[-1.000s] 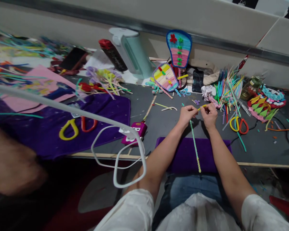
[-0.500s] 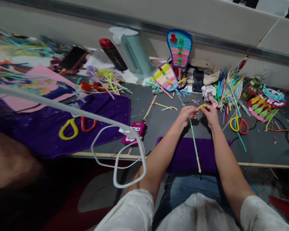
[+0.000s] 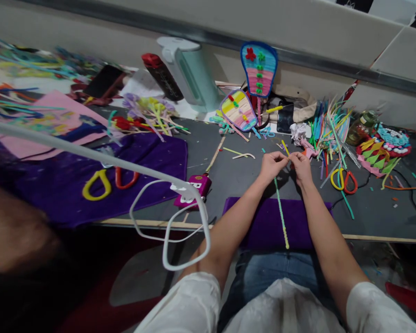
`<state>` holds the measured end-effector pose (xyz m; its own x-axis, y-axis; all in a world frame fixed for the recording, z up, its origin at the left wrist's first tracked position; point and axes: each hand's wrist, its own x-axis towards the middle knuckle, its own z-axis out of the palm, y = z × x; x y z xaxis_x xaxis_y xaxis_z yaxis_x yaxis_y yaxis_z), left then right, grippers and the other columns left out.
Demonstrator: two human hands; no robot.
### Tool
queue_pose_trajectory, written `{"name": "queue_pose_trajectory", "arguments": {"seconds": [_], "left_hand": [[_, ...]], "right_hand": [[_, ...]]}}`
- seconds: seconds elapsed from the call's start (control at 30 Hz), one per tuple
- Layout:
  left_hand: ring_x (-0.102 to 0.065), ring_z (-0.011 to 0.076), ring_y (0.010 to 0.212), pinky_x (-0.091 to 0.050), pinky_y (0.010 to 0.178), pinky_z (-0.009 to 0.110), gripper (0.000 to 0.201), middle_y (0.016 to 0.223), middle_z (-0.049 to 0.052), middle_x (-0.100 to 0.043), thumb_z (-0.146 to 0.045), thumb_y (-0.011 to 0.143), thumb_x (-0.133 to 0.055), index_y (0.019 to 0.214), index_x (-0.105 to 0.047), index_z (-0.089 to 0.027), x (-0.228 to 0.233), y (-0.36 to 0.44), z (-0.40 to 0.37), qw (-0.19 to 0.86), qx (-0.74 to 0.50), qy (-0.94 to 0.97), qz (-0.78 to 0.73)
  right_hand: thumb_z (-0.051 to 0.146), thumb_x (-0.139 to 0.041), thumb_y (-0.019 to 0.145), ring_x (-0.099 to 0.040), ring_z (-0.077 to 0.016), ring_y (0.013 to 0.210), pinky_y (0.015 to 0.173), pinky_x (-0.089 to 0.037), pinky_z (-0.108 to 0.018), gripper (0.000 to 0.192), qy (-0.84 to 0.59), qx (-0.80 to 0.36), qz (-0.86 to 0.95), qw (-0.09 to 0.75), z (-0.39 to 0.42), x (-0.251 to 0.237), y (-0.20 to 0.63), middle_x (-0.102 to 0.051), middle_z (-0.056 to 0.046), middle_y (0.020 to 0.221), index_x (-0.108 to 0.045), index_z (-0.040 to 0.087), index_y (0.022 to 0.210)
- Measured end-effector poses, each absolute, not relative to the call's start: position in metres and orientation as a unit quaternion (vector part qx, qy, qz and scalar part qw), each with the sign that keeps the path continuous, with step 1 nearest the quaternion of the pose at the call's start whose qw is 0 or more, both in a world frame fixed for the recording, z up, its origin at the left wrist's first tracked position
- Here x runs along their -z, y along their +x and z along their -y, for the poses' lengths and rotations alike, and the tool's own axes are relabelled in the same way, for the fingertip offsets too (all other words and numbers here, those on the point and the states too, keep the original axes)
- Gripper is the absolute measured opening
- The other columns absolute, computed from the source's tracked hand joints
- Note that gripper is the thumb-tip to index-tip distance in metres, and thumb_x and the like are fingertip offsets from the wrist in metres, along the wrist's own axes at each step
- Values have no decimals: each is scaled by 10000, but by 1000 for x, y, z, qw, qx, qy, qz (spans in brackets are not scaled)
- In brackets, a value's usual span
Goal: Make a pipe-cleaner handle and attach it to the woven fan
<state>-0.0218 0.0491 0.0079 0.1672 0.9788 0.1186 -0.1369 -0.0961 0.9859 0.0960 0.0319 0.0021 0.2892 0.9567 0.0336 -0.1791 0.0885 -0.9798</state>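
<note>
Your left hand (image 3: 272, 165) and right hand (image 3: 301, 165) meet fingertip to fingertip above the grey table's (image 3: 229, 171) front edge, both pinched on a long green-and-yellow pipe cleaner (image 3: 280, 210) that hangs over the purple cloth (image 3: 263, 222).

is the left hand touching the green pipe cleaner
Touching. The head view shows the left hand pinched on the top of the green pipe cleaner, which hangs down from its fingers over the purple cloth.
</note>
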Motion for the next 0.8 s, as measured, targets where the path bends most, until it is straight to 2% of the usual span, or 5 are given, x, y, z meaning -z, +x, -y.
{"name": "queue_pose_trajectory", "arguments": {"seconds": [0.13,0.27,0.43,0.57,0.8], "left_hand": [[-471,70,455,-373,475,198,134,502,-21,-555,-259,588,-676,572,-613,-142,-9,-27,-51,642,-477,469,-374],[-484,77,419,-399,444,202,167,484,-22,-551,-260,537,-698,588,-592,-142,-11,-32,-53,749,-409,400,-336],[-457,65,394,-384,410,192,153,471,-13,-549,-243,542,-686,599,-597,-132,-10,-33,-52,803,-333,388,-308],[-454,65,391,-367,402,188,130,468,-3,-553,-231,557,-671,591,-596,-130,-7,-34,-53,823,-300,387,-287],[-551,84,494,-440,511,203,210,571,11,-627,-224,514,-755,642,-618,-130,-10,-32,-51,782,-383,389,-302]], "right_hand": [[329,-770,614,-459,-60,530,486,-363,-183,206,-447,-574,369,578,-30,-9,106,-563,55,606,-666,191,726],[281,-812,591,-522,-64,595,531,-416,-179,324,-398,-635,359,556,-29,-12,116,-636,40,707,-723,211,894],[415,-796,655,-544,-76,589,546,-443,-200,275,-375,-647,353,562,-28,-8,112,-647,29,690,-726,214,828],[408,-834,600,-540,-86,568,560,-460,-220,284,-372,-650,362,556,-26,-7,109,-625,28,645,-697,199,735],[356,-797,628,-461,-68,515,513,-417,-202,267,-398,-624,326,588,-31,-4,108,-505,63,559,-584,195,646]]}}
